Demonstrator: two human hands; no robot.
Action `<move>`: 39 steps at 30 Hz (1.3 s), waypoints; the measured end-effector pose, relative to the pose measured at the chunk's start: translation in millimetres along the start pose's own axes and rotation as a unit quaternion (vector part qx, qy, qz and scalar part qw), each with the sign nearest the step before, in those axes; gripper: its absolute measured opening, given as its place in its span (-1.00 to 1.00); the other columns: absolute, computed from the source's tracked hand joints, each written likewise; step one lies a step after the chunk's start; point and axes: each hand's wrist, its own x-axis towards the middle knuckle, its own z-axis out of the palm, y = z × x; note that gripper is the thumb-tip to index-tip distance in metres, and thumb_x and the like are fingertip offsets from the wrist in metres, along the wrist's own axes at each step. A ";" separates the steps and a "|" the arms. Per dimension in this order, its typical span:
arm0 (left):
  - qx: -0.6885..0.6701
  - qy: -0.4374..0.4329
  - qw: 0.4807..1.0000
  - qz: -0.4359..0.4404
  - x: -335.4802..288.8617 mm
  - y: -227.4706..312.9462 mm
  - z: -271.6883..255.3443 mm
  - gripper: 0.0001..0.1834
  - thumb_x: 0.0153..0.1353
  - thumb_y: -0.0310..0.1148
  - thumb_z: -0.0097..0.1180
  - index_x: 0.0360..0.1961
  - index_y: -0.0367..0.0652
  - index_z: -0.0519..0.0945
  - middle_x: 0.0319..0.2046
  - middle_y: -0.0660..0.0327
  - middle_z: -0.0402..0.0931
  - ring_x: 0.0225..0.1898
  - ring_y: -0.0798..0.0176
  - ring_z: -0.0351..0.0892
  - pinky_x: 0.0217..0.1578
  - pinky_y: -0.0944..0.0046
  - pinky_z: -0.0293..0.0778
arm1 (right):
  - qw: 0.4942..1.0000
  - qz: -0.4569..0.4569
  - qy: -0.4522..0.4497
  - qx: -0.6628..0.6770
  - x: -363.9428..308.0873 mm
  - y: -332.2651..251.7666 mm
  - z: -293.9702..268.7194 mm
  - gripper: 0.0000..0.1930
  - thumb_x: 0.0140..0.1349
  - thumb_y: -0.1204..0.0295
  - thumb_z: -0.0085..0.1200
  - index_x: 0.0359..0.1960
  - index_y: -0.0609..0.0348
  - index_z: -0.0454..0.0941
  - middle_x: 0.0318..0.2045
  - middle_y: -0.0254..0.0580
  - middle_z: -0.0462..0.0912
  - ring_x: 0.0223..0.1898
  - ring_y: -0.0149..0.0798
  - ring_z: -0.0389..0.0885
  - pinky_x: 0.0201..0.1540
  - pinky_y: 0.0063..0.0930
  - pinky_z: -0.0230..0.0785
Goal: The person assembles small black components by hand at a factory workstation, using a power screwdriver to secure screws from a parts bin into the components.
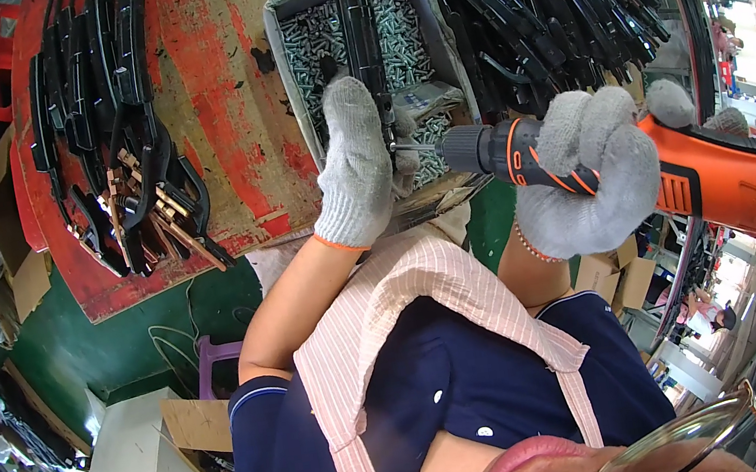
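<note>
My left hand (355, 163), in a grey knit glove, is closed round the lower end of a long black rod-like part (356, 19). The part stands out over an open box (456, 48) of small silvery screws (397, 33). My right hand (598, 169), gloved too, grips an orange and black cordless drill (731, 178) lying sideways. Its bit points left and reaches the side of the black part beside my left fingers. The exact contact between bit and part is too small to make out.
Black parts with copper-coloured ends (160, 205) lie in a bunch on the left of the worn red board (218, 113). A large heap of black parts (549, 5) is right of the box. Below are a purple stool (211, 359) and a cardboard box (196, 424).
</note>
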 end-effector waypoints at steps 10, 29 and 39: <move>-0.034 -0.014 0.999 0.014 -6.6 9.1 4.8 -0.22 0.17 0.51 -0.29 -0.01 0.03 0.40 -0.51 0.37 0.42 -0.66 0.47 0.31 -0.71 0.46 0.21 | 0.993 0.016 -0.105 0.049 6.2 7.0 -15.7 -0.61 0.21 0.51 0.08 0.03 0.15 0.21 -0.54 -0.05 0.47 -0.63 -0.14 0.51 -0.57 -0.30 0.47; -0.131 -0.080 0.988 0.019 -20.3 18.9 -4.0 -0.49 0.22 -0.37 0.21 0.12 0.01 0.25 -0.58 0.27 0.37 -0.76 0.42 0.28 -0.81 0.44 0.15 | 0.984 -0.122 0.124 -0.049 40.5 42.5 -45.3 -0.50 0.22 0.61 0.04 0.18 0.38 0.17 -0.56 -0.01 0.51 -0.69 -0.26 0.45 -0.62 -0.32 0.48; -0.146 -0.073 0.987 0.005 -16.8 20.2 -4.0 -0.30 0.20 -0.42 0.22 0.28 0.06 0.10 -0.60 0.24 0.38 -0.79 0.38 0.29 -0.80 0.41 0.21 | 0.986 -0.084 0.140 -0.041 54.4 83.6 -40.6 -0.52 0.18 0.63 0.10 0.14 0.26 0.24 -0.54 -0.15 0.52 -0.64 -0.27 0.48 -0.55 -0.34 0.48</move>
